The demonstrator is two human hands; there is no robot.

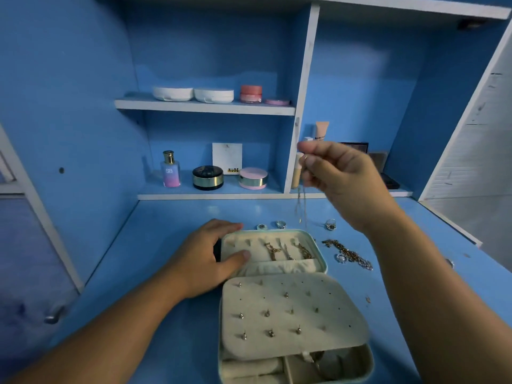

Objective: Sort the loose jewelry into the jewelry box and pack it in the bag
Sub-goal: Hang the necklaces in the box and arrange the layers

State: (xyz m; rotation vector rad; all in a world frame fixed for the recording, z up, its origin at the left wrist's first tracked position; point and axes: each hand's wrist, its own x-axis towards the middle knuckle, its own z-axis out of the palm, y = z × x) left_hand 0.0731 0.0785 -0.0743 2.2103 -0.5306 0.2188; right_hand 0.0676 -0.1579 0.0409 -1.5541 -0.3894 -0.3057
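An open pale-green jewelry box (322,259) lies on the blue desk. Its lid half holds several gold chains (288,252) on hooks, and a beige flap (291,314) over the base half carries several stud earrings. My left hand (210,261) holds the lid's left edge, thumb pressed inside it. My right hand (340,173) is raised above the desk and pinches a thin gold necklace (300,206) that dangles down over the lid's far right corner. Loose rings (281,224) and a pile of chains (350,254) lie on the desk beside the box.
Shelves behind the desk hold a perfume bottle (170,170), round compacts (207,177), white cases (173,93) and tubes (321,130). A small loose earring (368,299) lies right of the flap. No bag is in view.
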